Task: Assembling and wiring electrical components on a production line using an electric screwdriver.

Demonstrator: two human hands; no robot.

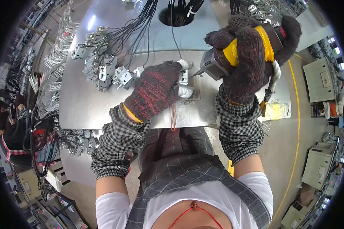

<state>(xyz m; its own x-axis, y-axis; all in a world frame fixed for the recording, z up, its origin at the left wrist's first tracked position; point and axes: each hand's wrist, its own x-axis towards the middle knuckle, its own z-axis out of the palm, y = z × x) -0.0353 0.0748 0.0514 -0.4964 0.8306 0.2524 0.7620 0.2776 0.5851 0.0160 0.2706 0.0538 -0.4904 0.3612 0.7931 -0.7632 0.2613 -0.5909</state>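
Note:
My left hand (154, 89), in a dark red and black knitted glove with taped fingertips, pinches a small silver metal connector housing (183, 78) on the metal bench. Fingers sit on its far and near sides, hiding part of it. A thin black wire rises from it toward a round hole in the bench. My right hand (250, 61), gloved alike, is wrapped around a power screwdriver (213, 65) bound with yellow tape. The tool lies sideways, its bit (198, 72) pointing left, close to the housing; whether they touch, I cannot tell.
Several wired metal housings (103, 70) are heaped at the left of the bench (103, 114), their black wires running to the far side. A red cord loop (173, 118) hangs by the near edge. Bundled white cables (59, 68) hang farther left, with another person (17, 133) beyond.

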